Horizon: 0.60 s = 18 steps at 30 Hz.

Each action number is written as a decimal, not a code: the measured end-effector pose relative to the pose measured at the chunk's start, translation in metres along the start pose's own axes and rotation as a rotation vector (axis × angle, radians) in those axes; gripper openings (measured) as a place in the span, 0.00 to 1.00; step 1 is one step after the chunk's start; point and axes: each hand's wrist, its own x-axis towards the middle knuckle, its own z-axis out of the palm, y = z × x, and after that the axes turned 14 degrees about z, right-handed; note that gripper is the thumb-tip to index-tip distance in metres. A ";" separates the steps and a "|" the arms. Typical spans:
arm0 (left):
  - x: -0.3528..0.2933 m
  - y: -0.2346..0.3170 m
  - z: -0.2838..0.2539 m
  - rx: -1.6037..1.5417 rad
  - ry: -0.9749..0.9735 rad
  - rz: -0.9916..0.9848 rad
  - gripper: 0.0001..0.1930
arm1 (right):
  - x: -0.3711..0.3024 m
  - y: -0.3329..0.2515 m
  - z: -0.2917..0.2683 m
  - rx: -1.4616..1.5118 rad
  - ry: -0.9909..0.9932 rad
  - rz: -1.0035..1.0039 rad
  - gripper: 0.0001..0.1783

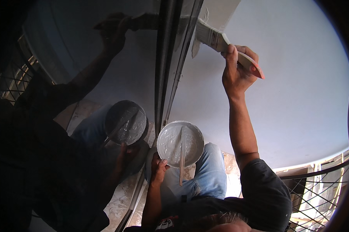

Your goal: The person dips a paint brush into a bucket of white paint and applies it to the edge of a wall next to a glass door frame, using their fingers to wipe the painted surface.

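My right hand (238, 73) is raised, its fingers wrapped round the handle of a wide paintbrush (213, 36) with a reddish handle end. The bristles touch the pale wall (290, 85) close to a dark frame (169, 58), beside a patch of greyish paint (221, 11). Lower down, my left hand (159, 168) grips the rim of a round paint bucket (199, 133), the thumb on its near edge. Light grey paint (170, 143) lies inside the bucket. A thin wooden stick (182, 166) leans in it and juts over the near rim.
On the left, a dark glossy panel (74, 54) mirrors my arms and the bucket. Blue jeans (211, 170) show on my legs below the bucket. At the lower right runs a black metal railing (310, 193) with crossed bars. Part of a mottled floor (120, 197) shows lower left.
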 end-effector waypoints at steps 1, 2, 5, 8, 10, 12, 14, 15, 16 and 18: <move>0.000 0.001 0.002 0.000 0.007 -0.005 0.39 | -0.001 0.000 -0.001 -0.007 -0.001 -0.003 0.07; -0.001 0.002 0.004 0.000 0.014 -0.009 0.40 | -0.002 0.000 -0.001 -0.014 -0.002 -0.005 0.07; -0.001 0.001 0.003 0.026 0.015 -0.009 0.40 | -0.003 0.002 -0.002 0.007 -0.001 0.001 0.07; -0.001 -0.003 0.000 0.028 0.008 -0.012 0.41 | -0.003 0.001 -0.001 -0.032 0.003 -0.035 0.07; -0.001 -0.004 -0.002 0.025 0.007 -0.014 0.41 | -0.002 -0.001 -0.003 -0.075 -0.019 -0.039 0.09; -0.001 -0.004 -0.002 0.031 0.007 -0.013 0.41 | -0.003 -0.002 -0.004 -0.103 -0.030 -0.040 0.10; 0.000 -0.001 0.002 0.024 0.010 -0.018 0.41 | -0.004 -0.001 -0.005 -0.115 -0.028 -0.042 0.10; 0.000 0.000 0.003 0.020 0.012 -0.021 0.41 | -0.005 -0.002 -0.006 -0.101 -0.033 -0.032 0.10; 0.000 0.000 0.003 0.024 0.010 -0.020 0.41 | -0.006 -0.002 -0.006 -0.086 -0.038 -0.023 0.10; 0.000 0.001 0.002 0.033 0.006 -0.019 0.40 | -0.007 -0.003 -0.006 -0.075 -0.041 -0.012 0.10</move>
